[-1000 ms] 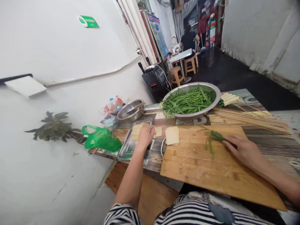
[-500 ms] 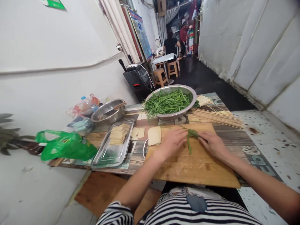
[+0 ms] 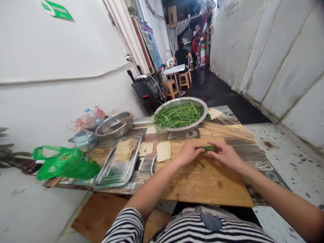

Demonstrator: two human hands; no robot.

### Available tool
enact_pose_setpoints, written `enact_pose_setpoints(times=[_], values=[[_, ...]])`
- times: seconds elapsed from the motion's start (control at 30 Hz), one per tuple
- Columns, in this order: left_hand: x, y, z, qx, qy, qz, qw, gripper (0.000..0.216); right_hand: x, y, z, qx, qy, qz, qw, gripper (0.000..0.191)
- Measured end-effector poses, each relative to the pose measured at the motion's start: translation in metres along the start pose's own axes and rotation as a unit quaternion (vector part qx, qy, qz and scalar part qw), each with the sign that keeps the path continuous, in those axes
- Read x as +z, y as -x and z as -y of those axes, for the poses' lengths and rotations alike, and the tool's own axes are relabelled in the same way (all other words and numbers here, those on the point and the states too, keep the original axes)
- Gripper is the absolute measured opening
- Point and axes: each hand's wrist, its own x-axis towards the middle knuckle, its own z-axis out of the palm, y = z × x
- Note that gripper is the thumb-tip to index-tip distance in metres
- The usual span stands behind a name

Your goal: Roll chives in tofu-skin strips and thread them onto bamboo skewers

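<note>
Both hands meet over the far part of a wooden cutting board [image 3: 202, 185]. My left hand [image 3: 190, 151] and my right hand [image 3: 226, 154] pinch a small bundle of green chive stalks [image 3: 209, 148] between them, fingers closed round it. A few loose green bits [image 3: 200, 165] lie on the board below the hands. A stack of pale tofu-skin sheets [image 3: 163, 151] rests at the board's left edge.
A steel basin of chives [image 3: 180, 115] stands behind the board, bamboo skewers [image 3: 227, 130] to its right. A steel tray [image 3: 118, 162] holds more sheets; a green bag [image 3: 66, 163] and a steel bowl [image 3: 115, 124] lie left. People sit at a far table [image 3: 174, 69].
My left hand left the tray and sheets and came over to the chives. Both hands have closed round the bundle and gathered it up. The camera has swung right.
</note>
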Motion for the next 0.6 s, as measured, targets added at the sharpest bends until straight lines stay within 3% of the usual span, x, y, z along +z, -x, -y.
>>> enact_pose_setpoints(times=[0.17,0.33,0.43,0.6], values=[[-0.036,-0.016,0.004,-0.062,0.101,-0.066,0.991,0.017,-0.003,-0.048,0.036,0.011,-0.155,0.018,0.988,0.043],[-0.078,-0.047,0.006,-0.118,0.193,-0.158,0.961,0.014,0.000,-0.116,0.063,0.101,-0.263,0.000,0.959,0.038],[-0.098,-0.068,0.007,-0.131,0.195,-0.196,0.952,0.014,0.004,-0.153,0.070,0.127,-0.345,0.009,0.930,0.028],[-0.116,-0.088,0.009,-0.105,0.152,-0.222,0.957,0.017,0.011,-0.190,0.074,0.126,-0.359,0.017,0.925,0.019]])
